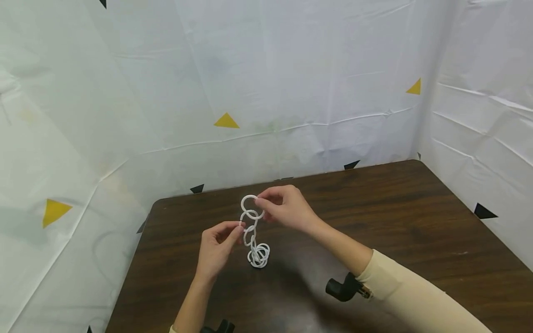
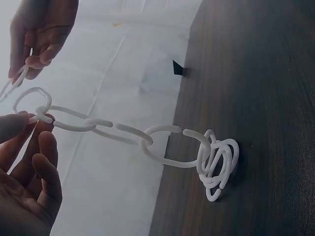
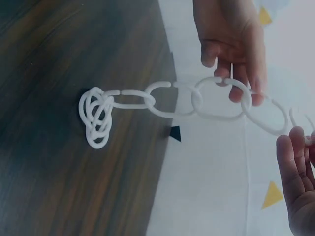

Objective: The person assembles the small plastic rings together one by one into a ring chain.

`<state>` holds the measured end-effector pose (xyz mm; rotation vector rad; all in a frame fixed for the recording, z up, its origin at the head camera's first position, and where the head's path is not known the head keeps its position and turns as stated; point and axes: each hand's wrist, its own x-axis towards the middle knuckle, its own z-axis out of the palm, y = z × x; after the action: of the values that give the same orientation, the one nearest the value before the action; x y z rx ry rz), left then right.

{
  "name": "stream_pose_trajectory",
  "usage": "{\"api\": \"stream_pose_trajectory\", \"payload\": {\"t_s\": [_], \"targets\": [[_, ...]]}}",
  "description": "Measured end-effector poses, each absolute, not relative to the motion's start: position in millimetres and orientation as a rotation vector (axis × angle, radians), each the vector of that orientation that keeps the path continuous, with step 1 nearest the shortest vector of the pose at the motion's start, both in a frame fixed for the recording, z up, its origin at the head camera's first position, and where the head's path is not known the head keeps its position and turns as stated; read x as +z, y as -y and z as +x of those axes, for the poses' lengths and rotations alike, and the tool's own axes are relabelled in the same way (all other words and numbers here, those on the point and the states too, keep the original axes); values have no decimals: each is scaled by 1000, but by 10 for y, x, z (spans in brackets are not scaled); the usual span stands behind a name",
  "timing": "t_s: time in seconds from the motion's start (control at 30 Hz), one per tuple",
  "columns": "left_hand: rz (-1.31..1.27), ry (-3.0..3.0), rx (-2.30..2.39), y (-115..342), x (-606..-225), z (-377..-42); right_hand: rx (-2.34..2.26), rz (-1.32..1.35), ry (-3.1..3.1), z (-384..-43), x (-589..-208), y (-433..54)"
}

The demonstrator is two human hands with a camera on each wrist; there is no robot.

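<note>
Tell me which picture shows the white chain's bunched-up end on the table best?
The left wrist view: the chain's pile sits near and unblocked on the dark table, so its looped links show. The right wrist view shows the pile clearly too, but smaller. The head view shows it tiny.

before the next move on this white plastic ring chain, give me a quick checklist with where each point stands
1. Top of the white plastic ring chain held: ok, the right hand pinches the top ring.
2. Lower grip: ok, the left hand pinches a link a little way down.
3. Chain hanging free: not ok, its bottom rings lie bunched in a pile on the dark wooden table.
4. Links between hands untwisted: cannot tell.
5. Top ring closed or split: cannot tell, fingers cover part of it.
6. Table around the pile: ok, nothing else lies close to it.
</note>
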<state>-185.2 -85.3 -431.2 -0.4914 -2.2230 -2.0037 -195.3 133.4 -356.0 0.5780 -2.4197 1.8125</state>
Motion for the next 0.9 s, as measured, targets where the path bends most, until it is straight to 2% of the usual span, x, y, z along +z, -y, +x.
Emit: {"api": "stream_pose_trajectory", "payload": {"t_s": [0.9], "targets": [[-598,2258,-1872,836,-4378,-1867,1502,511,2634,-1951,-3600,-1213]]}}
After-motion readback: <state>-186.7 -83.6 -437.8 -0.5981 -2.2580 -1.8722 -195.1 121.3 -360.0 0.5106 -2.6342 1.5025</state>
